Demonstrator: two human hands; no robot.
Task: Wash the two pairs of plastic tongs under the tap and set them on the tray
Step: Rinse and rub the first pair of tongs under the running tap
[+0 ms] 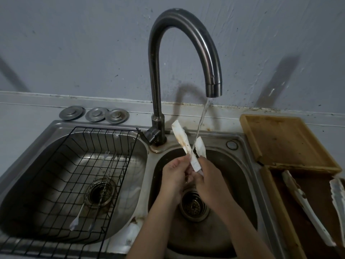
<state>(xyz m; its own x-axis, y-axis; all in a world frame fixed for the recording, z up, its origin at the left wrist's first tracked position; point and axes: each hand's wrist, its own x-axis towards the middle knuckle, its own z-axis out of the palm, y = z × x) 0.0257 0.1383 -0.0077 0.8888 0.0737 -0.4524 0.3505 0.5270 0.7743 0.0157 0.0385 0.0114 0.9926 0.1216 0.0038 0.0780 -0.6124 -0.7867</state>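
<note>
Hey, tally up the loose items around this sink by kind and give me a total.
White plastic tongs: 2, one held, one on the tray
Round metal sink plugs: 3
Long thin metal utensils in the wire rack: 2
Total: 7

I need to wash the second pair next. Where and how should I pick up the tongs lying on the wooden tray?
Probably by the middle of the near arm of the tongs on the tray, coming from above with the right hand. The arms lie flat and spread wide apart, and their joined end is out of view at the frame's lower right.
</note>
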